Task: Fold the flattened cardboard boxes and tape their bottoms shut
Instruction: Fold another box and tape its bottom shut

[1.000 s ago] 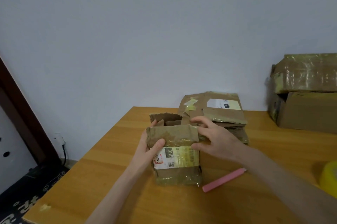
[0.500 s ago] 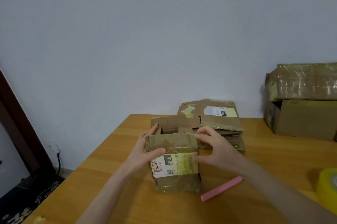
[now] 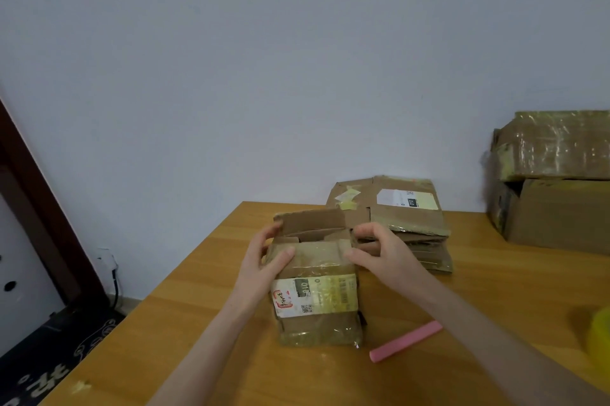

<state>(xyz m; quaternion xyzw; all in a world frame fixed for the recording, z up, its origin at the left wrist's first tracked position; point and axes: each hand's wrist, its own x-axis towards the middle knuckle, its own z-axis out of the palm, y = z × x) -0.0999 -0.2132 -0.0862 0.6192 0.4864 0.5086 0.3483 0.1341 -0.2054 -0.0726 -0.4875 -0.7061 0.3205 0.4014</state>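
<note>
- A small cardboard box [image 3: 317,293] stands near the middle of the wooden table [image 3: 198,323]. Glossy tape wraps it, and a printed label marked "010" sits on its near face.
- Its far flap [image 3: 313,222] stands upright; the near flap is folded down toward the camera.
- The left hand [image 3: 264,260] grips the box's upper left edge, with the thumb on the near flap and the fingers curled round the side.
- The right hand [image 3: 386,253] clamps the upper right edge, with the thumb on the flap's corner and the fingers curled over the top.
- A stack of flattened boxes [image 3: 406,224] lies just behind, against the wall.
- A pink stick [image 3: 406,341] lies on the table, right of the box.
- A yellow tape roll [image 3: 599,333] is cut off by the right edge.
- 2 large boxes [image 3: 558,207] are stacked at the far right.
</note>
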